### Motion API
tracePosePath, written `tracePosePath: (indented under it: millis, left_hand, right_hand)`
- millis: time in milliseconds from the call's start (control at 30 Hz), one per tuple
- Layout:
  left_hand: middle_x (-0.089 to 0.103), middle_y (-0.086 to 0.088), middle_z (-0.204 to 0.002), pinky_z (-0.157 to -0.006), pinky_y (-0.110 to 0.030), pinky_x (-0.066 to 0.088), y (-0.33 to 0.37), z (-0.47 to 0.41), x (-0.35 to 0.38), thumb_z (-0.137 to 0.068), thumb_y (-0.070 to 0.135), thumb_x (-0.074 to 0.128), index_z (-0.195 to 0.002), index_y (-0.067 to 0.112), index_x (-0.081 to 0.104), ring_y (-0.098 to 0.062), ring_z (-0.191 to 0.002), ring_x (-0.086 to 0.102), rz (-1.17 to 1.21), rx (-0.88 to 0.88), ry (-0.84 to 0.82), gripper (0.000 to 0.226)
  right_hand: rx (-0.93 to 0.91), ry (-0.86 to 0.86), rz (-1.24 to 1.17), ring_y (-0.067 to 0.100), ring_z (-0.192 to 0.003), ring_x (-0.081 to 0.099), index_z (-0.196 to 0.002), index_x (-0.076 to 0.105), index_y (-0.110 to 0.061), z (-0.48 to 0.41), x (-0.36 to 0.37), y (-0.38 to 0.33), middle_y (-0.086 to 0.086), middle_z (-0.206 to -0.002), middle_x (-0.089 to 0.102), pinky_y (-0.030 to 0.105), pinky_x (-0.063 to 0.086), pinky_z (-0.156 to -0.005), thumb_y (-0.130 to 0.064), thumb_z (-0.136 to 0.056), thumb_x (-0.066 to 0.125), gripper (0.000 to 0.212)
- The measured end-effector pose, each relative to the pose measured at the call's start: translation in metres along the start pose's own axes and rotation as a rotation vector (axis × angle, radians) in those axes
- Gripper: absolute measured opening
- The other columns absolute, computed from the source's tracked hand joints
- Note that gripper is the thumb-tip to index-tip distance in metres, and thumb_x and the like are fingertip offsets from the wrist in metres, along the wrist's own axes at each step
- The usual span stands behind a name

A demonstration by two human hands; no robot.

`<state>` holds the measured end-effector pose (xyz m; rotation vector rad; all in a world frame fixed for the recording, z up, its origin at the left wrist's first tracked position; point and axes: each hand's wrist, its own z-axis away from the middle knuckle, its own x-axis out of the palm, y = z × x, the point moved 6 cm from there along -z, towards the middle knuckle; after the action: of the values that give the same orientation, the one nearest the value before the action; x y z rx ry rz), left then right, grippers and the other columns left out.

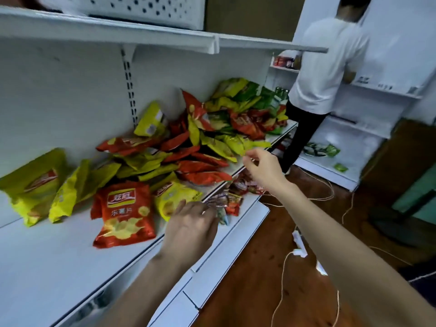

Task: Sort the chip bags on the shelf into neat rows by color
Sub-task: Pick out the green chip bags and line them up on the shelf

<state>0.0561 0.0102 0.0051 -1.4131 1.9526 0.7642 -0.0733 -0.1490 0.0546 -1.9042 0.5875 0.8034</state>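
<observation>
Left hand (pixel 191 223) hovers loose-fingered, holding nothing, over the near yellow bag (pixel 173 197) at the shelf (pixel 47 256) front; right hand (pixel 262 168) curls at the far yellow bag (pixel 238 143), whether pinching I cannot tell; sorting looks barely begun, the heap (pixel 188 152) mixed red, yellow, green.

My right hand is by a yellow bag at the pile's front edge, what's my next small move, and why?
Probably lift that yellow bag with the right hand toward the yellow bags leaning at the left: the pile mixes red, yellow and green.
</observation>
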Motion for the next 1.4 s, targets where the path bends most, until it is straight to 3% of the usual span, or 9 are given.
tracePosePath:
  millis: [167,500,667,867,1033,1133,1233,1300,1400]
  left_hand:
    - [0.062,-0.003,-0.065,-0.063,-0.032,0.048,0.003,-0.071,0.064,-0.08,0.029,0.045,-0.071,0.016,0.068,-0.027,-0.063,0.061,0.002,0.017,-0.028,0.028]
    - [0.064,-0.001,-0.063,-0.052,-0.022,0.047,0.01,-0.241,0.186,-0.082,0.036,0.042,-0.071,0.016,0.07,-0.024,-0.057,0.061,0.077,0.02,-0.026,0.036]
    - [0.065,-0.001,-0.066,-0.056,-0.022,0.05,0.015,-0.291,0.23,-0.081,0.036,0.044,-0.074,0.016,0.071,-0.022,-0.06,0.063,0.106,0.003,-0.073,0.035]
    - [0.065,0.0,-0.069,-0.052,-0.025,0.048,-0.013,-0.333,0.262,-0.084,0.036,0.042,-0.076,0.015,0.069,-0.023,-0.061,0.062,0.055,-0.115,-0.052,0.035]
    - [0.065,-0.001,-0.069,-0.05,-0.023,0.049,-0.029,-0.366,0.28,-0.085,0.035,0.044,-0.076,0.013,0.07,-0.023,-0.061,0.063,-0.037,-0.291,0.021,0.035]
    - [0.067,-0.002,-0.072,-0.051,-0.024,0.051,-0.022,-0.386,0.29,-0.085,0.035,0.047,-0.082,0.013,0.072,-0.022,-0.064,0.064,-0.056,-0.38,0.061,0.034]
    - [0.069,-0.002,-0.076,-0.053,-0.022,0.05,-0.011,-0.396,0.295,-0.085,0.037,0.047,-0.087,0.014,0.073,-0.02,-0.066,0.066,-0.077,-0.427,0.092,0.035]
    - [0.069,-0.002,-0.08,-0.054,-0.022,0.05,-0.008,-0.398,0.295,-0.086,0.039,0.047,-0.09,0.013,0.073,-0.02,-0.069,0.067,-0.117,-0.458,0.125,0.036]
    - [0.07,-0.007,-0.09,-0.058,-0.023,0.051,-0.009,-0.399,0.295,-0.087,0.042,0.048,-0.1,0.008,0.071,-0.024,-0.076,0.069,-0.093,-0.526,0.164,0.043]
  right_hand:
    - [0.012,0.047,0.012,0.021,-0.116,0.052,-0.122,0.055,-0.004,-0.053,-0.016,0.059,0.009,-0.124,0.058,0.02,0.036,-0.086,-0.026,-0.095,0.051,0.036]
    - [0.056,0.082,0.048,0.026,-0.109,0.056,-0.117,0.057,-0.001,-0.196,-0.044,0.165,0.014,-0.116,0.061,0.029,0.042,-0.085,-0.023,-0.093,0.054,0.033]
    - [0.075,0.069,0.002,0.027,-0.103,0.058,-0.113,0.058,-0.001,-0.253,-0.047,0.207,0.014,-0.109,0.063,0.036,0.046,-0.089,-0.023,-0.092,0.054,0.03]
    - [-0.061,0.111,-0.071,0.03,-0.103,0.057,-0.118,0.054,0.003,-0.354,-0.044,0.204,0.018,-0.112,0.061,0.018,0.035,-0.07,-0.022,-0.092,0.055,0.036]
    - [-0.078,0.005,-0.263,0.022,-0.105,0.057,-0.13,0.044,-0.004,-0.446,-0.027,0.198,0.014,-0.12,0.059,0.011,0.033,-0.073,-0.037,-0.091,0.054,0.052]
    - [-0.124,-0.141,-0.346,0.022,-0.11,0.055,-0.133,0.041,-0.007,-0.48,-0.011,0.19,0.013,-0.126,0.056,0.017,0.037,-0.082,-0.042,-0.088,0.057,0.059]
    - [-0.265,-0.183,-0.279,0.02,-0.108,0.057,-0.122,0.054,-0.006,-0.498,0.002,0.18,0.009,-0.122,0.059,0.017,0.038,-0.082,-0.032,-0.089,0.06,0.043]
    - [-0.283,-0.127,-0.392,0.019,-0.104,0.06,-0.109,0.063,-0.006,-0.509,-0.006,0.179,0.008,-0.114,0.064,0.016,0.042,-0.085,-0.02,-0.089,0.06,0.025]
    - [-0.193,-0.034,-0.685,0.021,-0.096,0.063,-0.095,0.066,-0.011,-0.524,-0.032,0.196,0.005,-0.099,0.065,0.038,0.053,-0.085,-0.01,-0.088,0.06,0.009]
